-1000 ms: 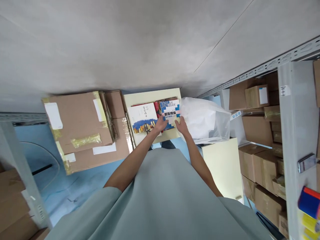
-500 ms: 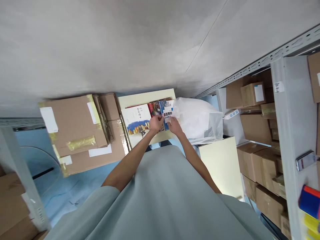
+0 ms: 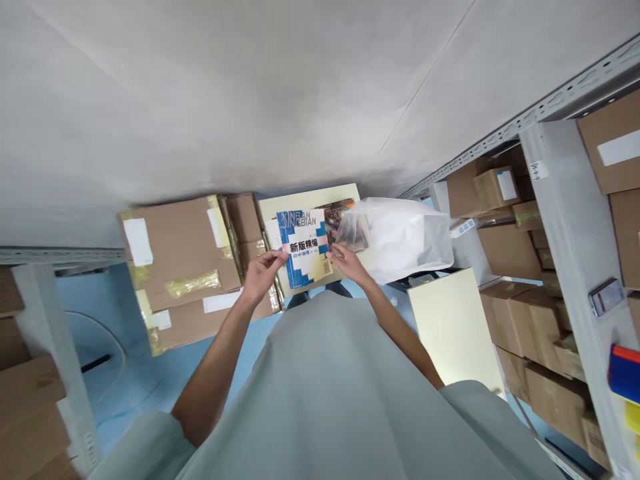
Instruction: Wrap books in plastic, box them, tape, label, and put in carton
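Observation:
A blue, white and yellow book [image 3: 306,233] with large Chinese characters on its cover is held between both hands, face up. My left hand [image 3: 263,275] pinches its left edge. At the opposite edge, my right hand [image 3: 349,263] is closed on the book with thumb and fingers. Beneath and to the right, a dark, colourful printed cover [image 3: 334,215] partly shows, overlapped by a translucent white plastic bag [image 3: 405,237]. These lie over a cream-coloured surface [image 3: 310,198]. The cover with the city drawing is hidden from sight.
Flattened cardboard boxes [image 3: 183,250] are stacked on the left. A cream panel [image 3: 457,333] stands at the right, near metal shelving [image 3: 555,220] with brown cartons [image 3: 510,259]. A white power strip [image 3: 463,228] hangs by the shelf. A grey wall [image 3: 260,100] rises beyond.
The blue and white book has come out from the bag's mouth and moved left, over the book with the city drawing. My left hand has moved left to the book's far edge.

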`<move>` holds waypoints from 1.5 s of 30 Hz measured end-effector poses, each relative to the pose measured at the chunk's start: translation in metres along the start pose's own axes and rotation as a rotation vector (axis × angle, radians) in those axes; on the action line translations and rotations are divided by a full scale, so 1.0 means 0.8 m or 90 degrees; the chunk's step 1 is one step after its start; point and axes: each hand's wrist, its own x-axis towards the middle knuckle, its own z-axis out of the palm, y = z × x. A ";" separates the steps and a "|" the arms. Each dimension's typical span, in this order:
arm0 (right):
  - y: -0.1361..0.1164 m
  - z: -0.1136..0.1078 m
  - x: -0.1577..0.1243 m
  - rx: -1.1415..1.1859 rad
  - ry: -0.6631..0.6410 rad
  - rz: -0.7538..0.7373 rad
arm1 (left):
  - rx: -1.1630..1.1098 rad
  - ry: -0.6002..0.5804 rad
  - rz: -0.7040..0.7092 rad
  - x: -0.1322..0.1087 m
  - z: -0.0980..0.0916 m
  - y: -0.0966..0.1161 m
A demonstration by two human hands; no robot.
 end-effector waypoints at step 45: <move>0.100 -0.115 -0.460 0.104 0.895 0.198 | 0.200 -0.733 0.176 -0.305 0.434 -0.025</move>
